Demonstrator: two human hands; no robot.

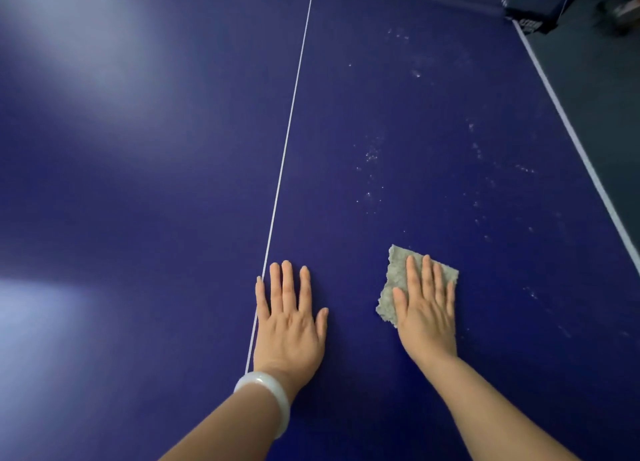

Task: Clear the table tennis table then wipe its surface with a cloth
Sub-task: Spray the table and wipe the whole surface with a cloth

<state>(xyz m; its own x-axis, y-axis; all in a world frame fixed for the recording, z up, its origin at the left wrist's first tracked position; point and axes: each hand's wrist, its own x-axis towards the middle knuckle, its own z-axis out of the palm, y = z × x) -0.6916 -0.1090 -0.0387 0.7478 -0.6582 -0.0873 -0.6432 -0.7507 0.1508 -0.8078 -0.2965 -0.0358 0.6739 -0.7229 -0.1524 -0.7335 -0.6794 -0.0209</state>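
The blue table tennis table (138, 149) fills the view, with a white centre line (287, 138) running away from me. My right hand (427, 308) lies flat with straight fingers pressing a small grey cloth (394, 280) onto the right half. My left hand (291, 318) rests flat on the bare surface just right of the centre line, fingers spread, a pale bangle on its wrist. Pale dusty specks (372, 155) dot the surface beyond the cloth.
The white right edge line (568, 128) marks the table's side, with dark floor (602, 79) beyond it. The net and its clamp (540, 13) sit at the far right corner. Light glare lies on the left half.
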